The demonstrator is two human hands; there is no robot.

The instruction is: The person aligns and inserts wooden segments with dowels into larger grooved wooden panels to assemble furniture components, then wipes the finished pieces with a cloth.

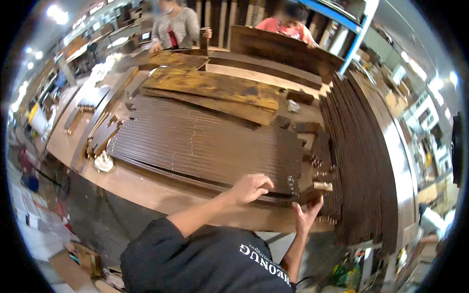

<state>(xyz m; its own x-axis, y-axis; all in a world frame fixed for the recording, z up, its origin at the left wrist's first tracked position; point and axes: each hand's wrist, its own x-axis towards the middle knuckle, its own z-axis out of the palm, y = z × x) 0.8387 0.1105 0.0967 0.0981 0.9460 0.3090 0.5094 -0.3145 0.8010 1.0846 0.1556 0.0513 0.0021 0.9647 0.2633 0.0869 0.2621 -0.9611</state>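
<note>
Dark brown wooden slats lie side by side in a wide row on the worktable in front of me. Over their near edge, toward the right, is my left hand. Its fingers are loosely bent and apart, with nothing visible in them. My right hand grips a short dark wooden block at the row's near right corner, thumb on one side and fingers on the other. A pale-ended small piece lies just beyond that hand. Small light marks dot the slats.
Stained yellow-brown boards lie across the slats' far side. Long dark strips are stacked at the right. A crumpled white cloth sits at the left edge. Two people stand across the table, near a large dark panel.
</note>
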